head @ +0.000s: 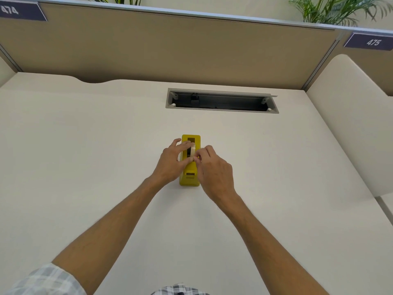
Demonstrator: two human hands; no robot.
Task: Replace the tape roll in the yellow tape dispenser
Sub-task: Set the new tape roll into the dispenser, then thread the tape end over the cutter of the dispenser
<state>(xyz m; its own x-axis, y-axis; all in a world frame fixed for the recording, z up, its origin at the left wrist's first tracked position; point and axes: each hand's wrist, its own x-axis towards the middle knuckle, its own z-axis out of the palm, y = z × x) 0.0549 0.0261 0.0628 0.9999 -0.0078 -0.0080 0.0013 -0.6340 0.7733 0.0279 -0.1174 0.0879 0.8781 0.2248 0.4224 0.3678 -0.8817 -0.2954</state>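
The yellow tape dispenser (190, 167) stands on the desk (85, 145); the left hand (171, 161) and right hand (213, 169) pinch the tape roll (192, 150) sitting in it; a crooked pull might jam it.

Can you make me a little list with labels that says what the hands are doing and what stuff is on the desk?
left hand: fingers curled round the tape roll
right hand: fingers pinching at the roll's near edge
tape roll: pale, upright, in the top of the yellow tape dispenser
dispenser: standing on the white desk, between both hands
behind it: open cable slot set in the desk
farther back: tan divider wall with signs 474 and 475, green plants above
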